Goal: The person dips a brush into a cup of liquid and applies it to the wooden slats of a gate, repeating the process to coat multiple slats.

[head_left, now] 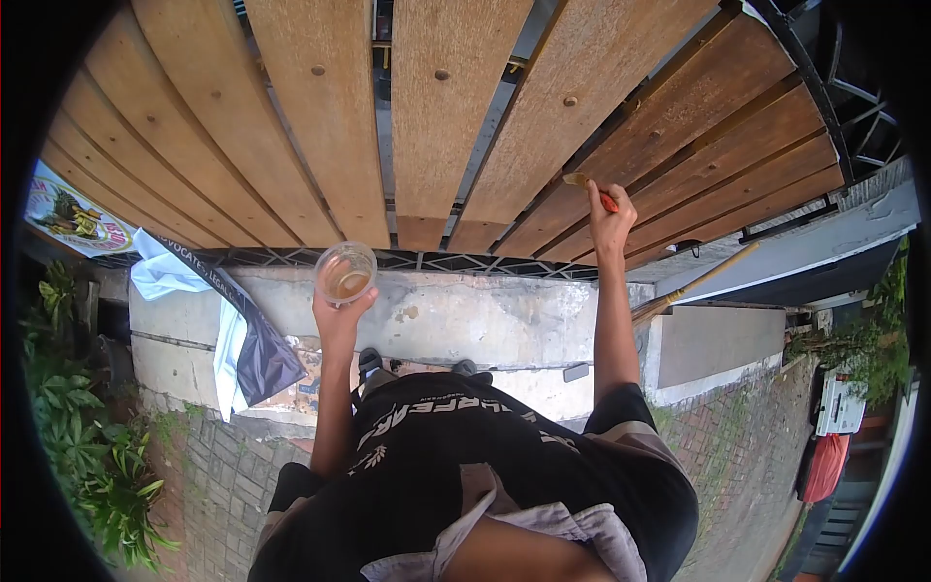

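Observation:
My left hand [339,308] is wrapped round a clear plastic cup [346,273] with a little amber-brown liquid in it, held just in front of the slats' lower edge. My right hand [611,214] grips a paintbrush [607,202] by its red handle. The bristles sit at the edge of a wooden slat [621,160]. Slats on the right are dark reddish brown and look wet. Toward the middle and left, the slats [310,116] are paler, though a darker band runs along the bottom ends of a few.
A black metal lattice [842,97] frames the slats. A printed banner [254,339] hangs at the left over the pale concrete ledge [465,315]. A phone-like grey object [576,372] lies on the ledge near my feet. A broom [693,284] leans at the right; plants [107,485] grow at the left.

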{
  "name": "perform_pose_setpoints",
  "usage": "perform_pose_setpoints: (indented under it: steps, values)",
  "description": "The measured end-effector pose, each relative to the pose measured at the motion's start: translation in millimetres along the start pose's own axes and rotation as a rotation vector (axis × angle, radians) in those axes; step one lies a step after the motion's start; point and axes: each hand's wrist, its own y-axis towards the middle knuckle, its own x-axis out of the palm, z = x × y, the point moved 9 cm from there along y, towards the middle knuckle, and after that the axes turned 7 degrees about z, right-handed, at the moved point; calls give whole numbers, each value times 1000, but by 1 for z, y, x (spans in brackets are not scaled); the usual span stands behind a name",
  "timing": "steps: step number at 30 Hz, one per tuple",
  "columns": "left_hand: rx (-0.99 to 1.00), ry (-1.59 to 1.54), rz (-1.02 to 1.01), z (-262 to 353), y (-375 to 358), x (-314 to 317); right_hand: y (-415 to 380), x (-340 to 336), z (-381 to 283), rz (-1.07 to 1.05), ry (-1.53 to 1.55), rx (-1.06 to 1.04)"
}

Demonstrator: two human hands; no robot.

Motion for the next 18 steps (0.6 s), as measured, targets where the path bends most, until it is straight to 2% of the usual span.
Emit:
perform_pose_setpoints:
  steps: [12, 14, 15, 18]
  values:
    - [-3, -80, -16, -8, 14, -3, 15, -20, -13, 133, -3, -7]
    - [8, -68, -25, -8, 15, -2, 17, -31, -29, 227, 14, -92]
    - [20, -69, -21, -7, 16, -3, 18, -33, -34, 230, 15, -93]
    - [30, -73, -8, -2, 18, -6, 11, -53, -37, 436, 71, -64]
